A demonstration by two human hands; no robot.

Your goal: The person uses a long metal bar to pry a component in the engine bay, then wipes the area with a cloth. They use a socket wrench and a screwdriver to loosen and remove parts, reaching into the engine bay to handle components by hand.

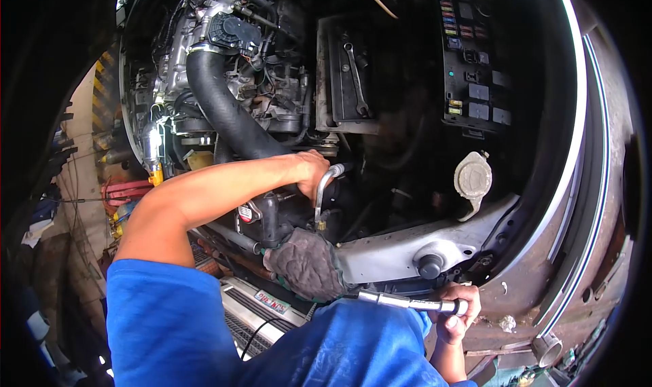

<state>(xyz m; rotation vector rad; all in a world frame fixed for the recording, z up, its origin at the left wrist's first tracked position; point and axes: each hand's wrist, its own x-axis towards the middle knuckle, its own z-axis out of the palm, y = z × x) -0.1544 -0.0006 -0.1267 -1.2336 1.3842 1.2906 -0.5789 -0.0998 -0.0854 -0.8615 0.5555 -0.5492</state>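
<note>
My left hand (314,172) reaches down into the engine bay, beside a bent metal pipe (322,193). Its fingers are mostly hidden, so what they hold, if anything, does not show. A thick black intake hose (227,105) runs just behind that hand. Close to the front edge of the car, my right hand (456,314) is closed around a chrome ratchet wrench (397,300), which points left across my blue shirt. Left of the wrench's tip, a crumpled grey rag (305,265) lies against the pale metal crossmember (380,254).
A combination wrench (355,78) lies on a dark tray at the back. The fuse box (475,81) is at right, with a whitish round cap (473,176) in front of it. A lit work lamp (153,146) stands at left, near the radiator cap (246,212).
</note>
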